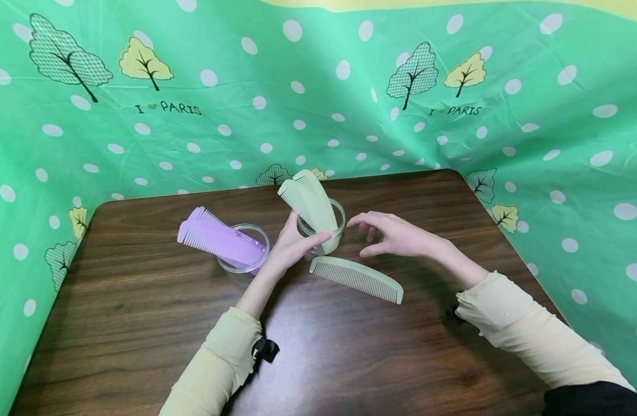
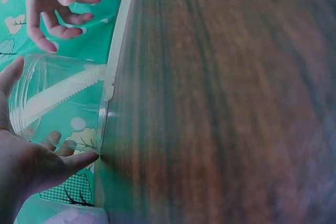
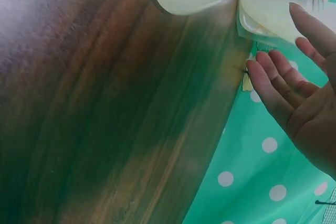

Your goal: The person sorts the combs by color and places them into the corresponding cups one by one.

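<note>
My left hand [image 1: 288,245] holds a clear round jar [image 1: 342,209] by its side, the thumb in front at the rim. Two pale green combs [image 1: 318,212] lean out of this jar toward the upper left. A few centimetres to the jar's right hovers my right hand [image 1: 398,236], its fingers loosely bent with nothing between them; the right wrist view shows the same hand [image 3: 299,90] with palm and fingertips toward the jar. Another pale green comb [image 1: 356,277] lies flat on the table in front of the jar, teeth toward me.
Left of my left hand stands a second clear jar [image 1: 267,238] with purple combs [image 1: 219,238] slanting out to the left. Both jars are on a dark wooden table [image 1: 141,323]. A green dotted cloth [image 1: 318,98] hangs behind and beside it.
</note>
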Demonstrator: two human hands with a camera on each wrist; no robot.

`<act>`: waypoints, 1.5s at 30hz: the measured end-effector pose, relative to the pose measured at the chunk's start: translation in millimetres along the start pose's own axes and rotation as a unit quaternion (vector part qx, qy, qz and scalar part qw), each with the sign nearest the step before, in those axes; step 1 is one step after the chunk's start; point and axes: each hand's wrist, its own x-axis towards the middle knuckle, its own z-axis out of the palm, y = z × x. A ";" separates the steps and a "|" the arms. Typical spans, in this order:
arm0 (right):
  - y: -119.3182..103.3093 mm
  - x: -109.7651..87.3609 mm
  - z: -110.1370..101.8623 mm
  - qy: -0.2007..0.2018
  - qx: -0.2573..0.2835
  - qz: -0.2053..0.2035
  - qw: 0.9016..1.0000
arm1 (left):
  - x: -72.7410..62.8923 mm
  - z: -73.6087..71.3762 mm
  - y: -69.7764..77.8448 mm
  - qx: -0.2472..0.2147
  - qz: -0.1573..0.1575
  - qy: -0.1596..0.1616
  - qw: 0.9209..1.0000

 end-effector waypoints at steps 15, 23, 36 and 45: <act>-17.3 -4.3 25.2 -0.083 -0.084 0.029 0.993 | 1.1 -1.2 -0.4 -0.003 0.006 -0.001 1.000; -21.8 -4.5 36.0 -0.086 -0.140 0.023 0.986 | 0.8 -0.6 0.2 -0.008 0.009 -0.001 1.000; -31.8 -4.7 48.3 -0.094 -0.222 0.019 0.970 | -1.3 0.1 -0.1 0.002 0.000 -0.001 1.000; -42.7 -1.5 51.9 -0.112 -0.245 0.035 0.962 | -0.7 -0.6 -2.5 -0.008 0.003 -0.005 1.000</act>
